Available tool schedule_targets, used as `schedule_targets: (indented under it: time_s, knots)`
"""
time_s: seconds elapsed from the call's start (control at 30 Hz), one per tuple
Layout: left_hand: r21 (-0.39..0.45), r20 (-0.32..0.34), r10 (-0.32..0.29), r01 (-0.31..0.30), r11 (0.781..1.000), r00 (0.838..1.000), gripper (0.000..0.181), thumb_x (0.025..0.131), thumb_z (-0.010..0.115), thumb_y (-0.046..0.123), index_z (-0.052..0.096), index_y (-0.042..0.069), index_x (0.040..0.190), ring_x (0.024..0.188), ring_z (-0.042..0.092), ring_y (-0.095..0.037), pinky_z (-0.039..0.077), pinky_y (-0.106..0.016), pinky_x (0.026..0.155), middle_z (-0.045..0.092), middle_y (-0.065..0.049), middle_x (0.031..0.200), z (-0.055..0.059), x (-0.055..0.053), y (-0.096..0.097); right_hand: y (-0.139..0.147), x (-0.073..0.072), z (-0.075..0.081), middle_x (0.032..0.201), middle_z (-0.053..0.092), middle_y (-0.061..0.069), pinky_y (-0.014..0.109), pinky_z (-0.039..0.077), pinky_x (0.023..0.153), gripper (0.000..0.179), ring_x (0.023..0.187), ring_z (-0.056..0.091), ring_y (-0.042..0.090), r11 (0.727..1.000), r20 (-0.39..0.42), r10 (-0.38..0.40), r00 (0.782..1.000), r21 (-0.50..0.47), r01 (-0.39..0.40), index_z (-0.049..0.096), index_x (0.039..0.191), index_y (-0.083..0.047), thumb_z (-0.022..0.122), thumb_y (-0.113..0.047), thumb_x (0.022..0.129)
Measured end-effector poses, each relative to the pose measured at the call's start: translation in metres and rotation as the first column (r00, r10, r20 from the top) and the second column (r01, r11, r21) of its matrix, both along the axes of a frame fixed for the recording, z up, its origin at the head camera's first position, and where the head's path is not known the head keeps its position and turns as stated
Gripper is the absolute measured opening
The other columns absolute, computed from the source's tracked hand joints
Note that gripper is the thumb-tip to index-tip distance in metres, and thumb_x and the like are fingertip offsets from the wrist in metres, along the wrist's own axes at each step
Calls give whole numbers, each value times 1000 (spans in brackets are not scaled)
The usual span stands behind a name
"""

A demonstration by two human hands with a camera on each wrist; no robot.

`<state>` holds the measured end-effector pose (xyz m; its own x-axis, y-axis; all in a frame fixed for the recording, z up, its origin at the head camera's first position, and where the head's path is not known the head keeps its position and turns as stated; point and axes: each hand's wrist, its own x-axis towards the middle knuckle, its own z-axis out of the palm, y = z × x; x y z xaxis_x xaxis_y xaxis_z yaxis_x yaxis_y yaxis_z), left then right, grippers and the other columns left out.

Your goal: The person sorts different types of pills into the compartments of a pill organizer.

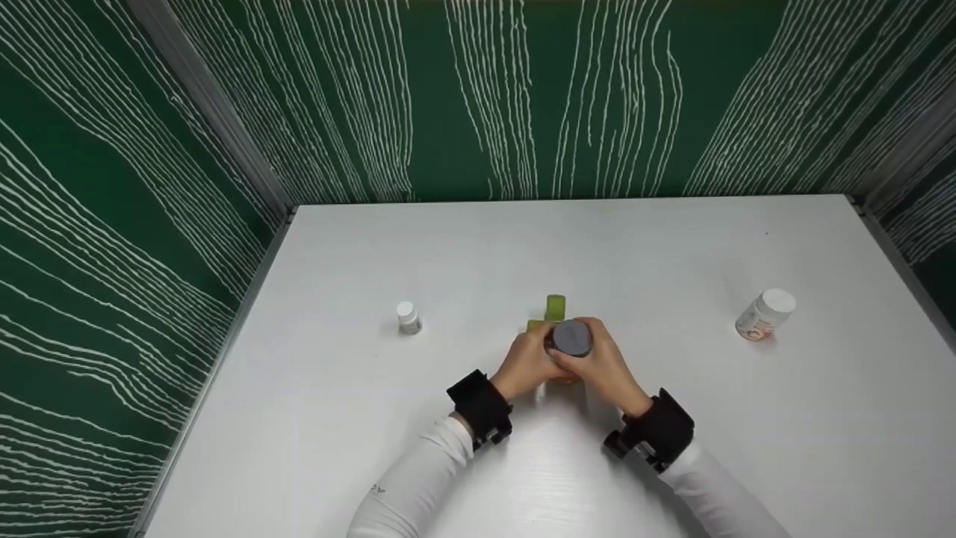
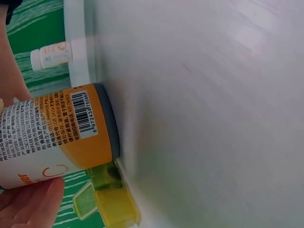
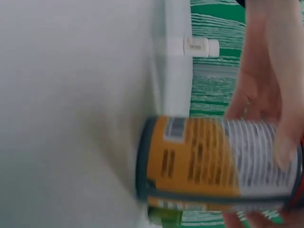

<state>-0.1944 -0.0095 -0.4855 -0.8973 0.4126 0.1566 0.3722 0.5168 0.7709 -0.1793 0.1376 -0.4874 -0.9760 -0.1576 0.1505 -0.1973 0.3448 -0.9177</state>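
We've got a little white bottle (image 1: 408,317) at left, then left hand (image 1: 527,362), orange bottle (image 2: 59,137) just in front of the green box (image 1: 555,307), right hand (image 1: 606,366); both hands' fingers clamp it, probably for steadiness. Bigger white bottle (image 1: 765,314) sits off right.

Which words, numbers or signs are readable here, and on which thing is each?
"C": large orange letter on the held bottle.
Its other print and numbers: too small to read surely.
Large white bottle, small white bottle: labels too blurred.
Left sleeve: mark unclear.
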Motion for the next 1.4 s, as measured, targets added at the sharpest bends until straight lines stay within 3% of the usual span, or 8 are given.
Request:
schedule_targets:
  time_s: [0.17, 0.3, 0.47, 0.77, 1.03, 1.17, 1.27, 1.4]
  knots:
    - [6, -27, -7, 7, 1000, 1000, 61, 65, 78, 21, 52, 1, 116, 96, 58, -17, 43, -20, 82, 62, -11, 105, -1, -1, 0, 4, -2, 4, 135, 29, 25, 46, 34, 91, 77, 117, 38, 37, 995, 84, 90, 992, -55, -85, 23, 134, 1, 70, -15, 75]
    - [38, 22, -8, 7, 999, 1000, 60, 66, 77, 22, 51, 2, 117, 98, 56, -14, 41, -19, 84, 61, -9, 107, -2, -1, -1, 23, -6, 12, 144, 15, 17, 48, 28, 97, 84, 128, 24, 34, 957, 157, 265, 951, -167, -239, 16, 140, -6, 69, -12, 76]
    - [62, 80, -4, -1, 998, 997, 62, 68, 76, 25, 49, 4, 120, 100, 53, -11, 41, -19, 84, 59, -7, 110, -2, -2, -1, 40, -12, 18, 142, 23, 18, 45, 24, 101, 72, 129, 25, 28, 909, 135, 402, 906, -176, -378, 25, 138, -3, 66, -11, 79]
    - [34, -7, -20, 20, 999, 1000, 58, 69, 75, 19, 50, 0, 117, 98, 56, -14, 42, -19, 83, 60, -10, 107, -4, -1, -2, 32, -8, 9, 111, 49, 13, 44, 39, 88, 61, 103, 47, 17, 968, -57, 243, 968, -47, -246, 46, 126, 1, 72, -13, 72]
    - [-7, -62, -9, 9, 1000, 998, 54, 69, 75, 22, 52, 1, 113, 96, 57, -16, 43, -20, 82, 61, -11, 104, -2, 0, -2, 5, -3, 8, 112, 42, 18, 37, 37, 85, 61, 102, 43, 27, 997, 95, 47, 994, -69, -40, 34, 115, 5, 73, -9, 71]
    - [-26, -78, -12, 10, 1000, 997, 56, 68, 76, 23, 52, 1, 113, 93, 58, -17, 44, -20, 80, 61, -11, 102, -1, 0, -1, -6, -2, 7, 114, 38, 24, 39, 36, 84, 68, 102, 44, 33, 999, 104, -24, 994, -39, 28, 23, 119, 4, 71, -11, 73]
    - [-32, -76, -16, 13, 999, 997, 57, 66, 77, 23, 52, 2, 113, 93, 58, -17, 44, -19, 79, 62, -10, 101, -2, 0, -1, -2, -3, 7, 126, 31, 27, 43, 36, 87, 80, 108, 42, 36, 999, 104, 28, 994, -44, -24, 18, 130, 2, 72, -12, 73]
    - [-6, -33, -11, 11, 1000, 999, 57, 66, 77, 22, 52, 3, 113, 94, 58, -15, 43, -19, 81, 62, -9, 102, -3, 0, -3, 15, -6, 9, 139, 24, 22, 47, 30, 94, 81, 121, 33, 35, 971, 113, 222, 968, -115, -209, 20, 138, -2, 70, -11, 74]
